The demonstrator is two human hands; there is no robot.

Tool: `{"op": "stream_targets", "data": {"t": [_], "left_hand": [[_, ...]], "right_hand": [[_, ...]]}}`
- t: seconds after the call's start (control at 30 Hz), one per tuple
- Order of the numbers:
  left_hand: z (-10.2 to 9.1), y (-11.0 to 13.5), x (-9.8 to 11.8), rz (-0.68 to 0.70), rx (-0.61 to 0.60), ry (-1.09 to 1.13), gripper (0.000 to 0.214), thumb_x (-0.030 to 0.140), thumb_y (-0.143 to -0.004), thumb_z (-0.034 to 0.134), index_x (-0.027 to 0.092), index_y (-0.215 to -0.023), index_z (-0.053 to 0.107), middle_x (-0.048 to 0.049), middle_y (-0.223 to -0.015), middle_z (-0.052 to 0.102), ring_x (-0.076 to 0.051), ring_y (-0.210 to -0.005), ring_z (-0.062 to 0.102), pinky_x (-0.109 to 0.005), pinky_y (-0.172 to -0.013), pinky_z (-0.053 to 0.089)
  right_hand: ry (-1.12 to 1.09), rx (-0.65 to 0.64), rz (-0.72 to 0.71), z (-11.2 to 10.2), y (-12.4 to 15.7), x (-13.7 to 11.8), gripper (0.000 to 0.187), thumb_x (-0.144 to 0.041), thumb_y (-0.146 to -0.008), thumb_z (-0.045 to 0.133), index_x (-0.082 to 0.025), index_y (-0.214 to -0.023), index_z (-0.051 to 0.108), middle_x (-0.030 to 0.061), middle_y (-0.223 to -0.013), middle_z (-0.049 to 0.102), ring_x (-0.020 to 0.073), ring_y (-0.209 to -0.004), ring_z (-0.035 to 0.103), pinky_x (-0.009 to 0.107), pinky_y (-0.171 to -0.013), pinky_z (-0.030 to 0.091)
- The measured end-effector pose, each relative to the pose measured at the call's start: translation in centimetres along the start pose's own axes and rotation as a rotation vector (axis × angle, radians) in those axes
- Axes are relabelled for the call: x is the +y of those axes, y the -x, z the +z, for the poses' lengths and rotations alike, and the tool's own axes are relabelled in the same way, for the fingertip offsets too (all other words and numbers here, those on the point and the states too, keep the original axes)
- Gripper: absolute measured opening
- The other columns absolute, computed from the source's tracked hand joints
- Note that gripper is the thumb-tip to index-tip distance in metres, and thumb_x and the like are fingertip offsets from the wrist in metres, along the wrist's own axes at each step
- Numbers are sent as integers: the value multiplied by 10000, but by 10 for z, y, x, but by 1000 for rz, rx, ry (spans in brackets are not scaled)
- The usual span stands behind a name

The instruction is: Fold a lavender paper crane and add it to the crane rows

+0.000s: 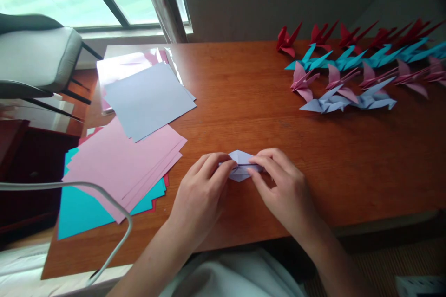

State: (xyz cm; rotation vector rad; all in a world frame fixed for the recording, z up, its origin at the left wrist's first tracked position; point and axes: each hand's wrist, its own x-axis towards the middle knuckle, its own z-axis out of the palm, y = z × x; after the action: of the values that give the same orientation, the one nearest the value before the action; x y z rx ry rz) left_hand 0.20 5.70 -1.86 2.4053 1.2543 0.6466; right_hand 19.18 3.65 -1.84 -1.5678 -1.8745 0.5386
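A small, partly folded piece of lavender paper (pixel 240 165) lies on the wooden table (pixel 244 88) near its front edge. My left hand (pixel 202 195) pinches its left side with curled fingers. My right hand (pixel 284 188) pinches its right side, fingertips pressed onto the fold. Both hands rest on the table, close together.
Stacks of flat paper lie to the left: lavender sheets (pixel 148 100), pink sheets (pixel 125 162), teal sheets (pixel 87 209). Rows of finished paper cranes stand at the back right: red (pixel 287 39), teal (pixel 310 60), pink (pixel 303 81), lavender (pixel 327 102). A grey chair (pixel 38 55) and a white cable (pixel 114 209) are at left.
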Motion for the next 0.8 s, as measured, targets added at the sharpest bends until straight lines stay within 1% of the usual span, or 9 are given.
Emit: {"op": "stream_targets", "data": {"t": [0.07,0.13,0.27,0.37,0.43,0.5,0.63,0.7,0.8], "left_hand": [[0,0,0,8,13,6,264,18,-917,510,168,-1103,622,-87,-1122,663,-223,-1012,615,-361,-873,542],[0,0,1,10,20,-5,229,28,-923,517,168,-1063,631,-85,-1107,671,-224,-996,619,-367,-864,544],[1,-1,2,-2,17,-26,155,81,-939,539,173,-1011,642,-82,-1094,681,-228,-978,622,-373,-842,547],[2,-2,3,5,5,-84,127,117,-945,553,178,-1001,650,-82,-1104,692,-236,-978,622,-390,-850,537],[2,-1,4,24,15,-137,129,126,-948,557,184,-1005,657,-84,-1122,698,-244,-998,620,-403,-867,523],[1,0,6,35,53,-194,134,129,-945,567,192,-1013,665,-96,-1160,696,-263,-1038,611,-418,-876,507],[-1,1,8,4,122,-290,152,154,-938,606,207,-1062,675,-119,-1216,677,-300,-1078,584,-451,-880,477],[-1,1,8,-22,124,-298,144,181,-948,607,204,-1074,672,-117,-1168,680,-279,-1012,598,-423,-846,480],[0,1,8,-44,100,-304,109,197,-963,585,187,-1039,663,-89,-1005,686,-230,-852,602,-357,-743,478]], "right_hand": [[51,36,-8,-1,-5,1,108,-154,-941,592,-207,-1007,657,69,-970,656,222,-928,604,372,-863,514],[99,44,-21,-1,-11,3,86,-172,-928,619,-201,-994,666,73,-967,669,239,-934,594,393,-871,506],[122,-32,-33,3,-25,5,112,-160,-913,631,-188,-1013,672,81,-973,680,247,-953,603,391,-872,502],[148,-89,-29,5,-28,4,139,-153,-919,610,-192,-1037,672,78,-961,684,237,-935,627,376,-851,502],[174,-109,-20,5,-26,3,162,-160,-919,609,-190,-1067,668,79,-955,691,235,-912,637,368,-824,501],[191,-122,-13,4,-22,1,199,-168,-924,604,-186,-1116,655,78,-948,701,235,-886,642,366,-803,501],[183,-150,-4,2,-12,-3,267,-156,-937,573,-173,-1201,614,72,-939,717,233,-858,651,360,-779,498],[177,-165,11,1,-8,-7,244,-147,-934,578,-173,-1173,620,65,-928,718,231,-848,652,354,-764,489],[167,-193,59,-1,-2,-13,150,-139,-918,610,-187,-1057,643,38,-873,707,215,-791,647,339,-715,462]]}}
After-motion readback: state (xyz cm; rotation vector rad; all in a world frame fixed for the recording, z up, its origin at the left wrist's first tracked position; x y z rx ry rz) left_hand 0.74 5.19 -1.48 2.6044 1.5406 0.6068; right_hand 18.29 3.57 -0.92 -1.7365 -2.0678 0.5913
